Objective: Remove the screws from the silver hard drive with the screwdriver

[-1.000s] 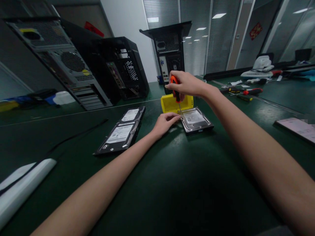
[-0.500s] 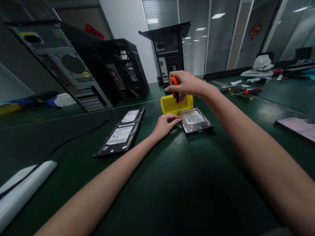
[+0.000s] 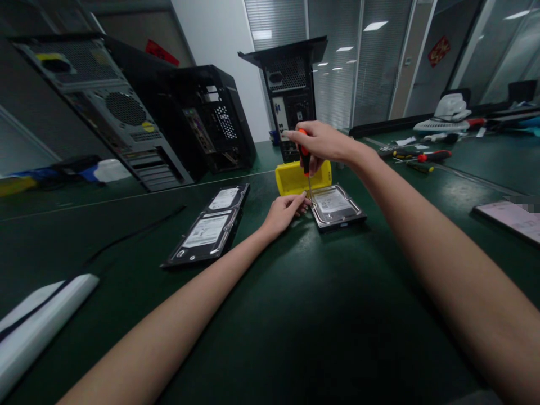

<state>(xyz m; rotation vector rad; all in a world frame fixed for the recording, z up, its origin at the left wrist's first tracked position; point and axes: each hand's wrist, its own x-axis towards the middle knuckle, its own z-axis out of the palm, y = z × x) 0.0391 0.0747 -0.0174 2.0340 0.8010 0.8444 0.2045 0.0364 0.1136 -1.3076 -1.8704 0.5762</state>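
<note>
A person's right hand [image 3: 323, 143] is clenching its grip around the orange-and-black handle of a screwdriver [image 3: 304, 157], standing it upright with the tip on the near-left corner of a hard drive [image 3: 336, 205] lying flat on the green bench [image 3: 295, 315]. The left hand [image 3: 284, 214], its grip loosely curled and grasping nothing, is touching the drive's left edge. A yellow tray [image 3: 295, 180] is sitting just behind the drive, with two more drives [image 3: 211, 225] lying to its left.
</note>
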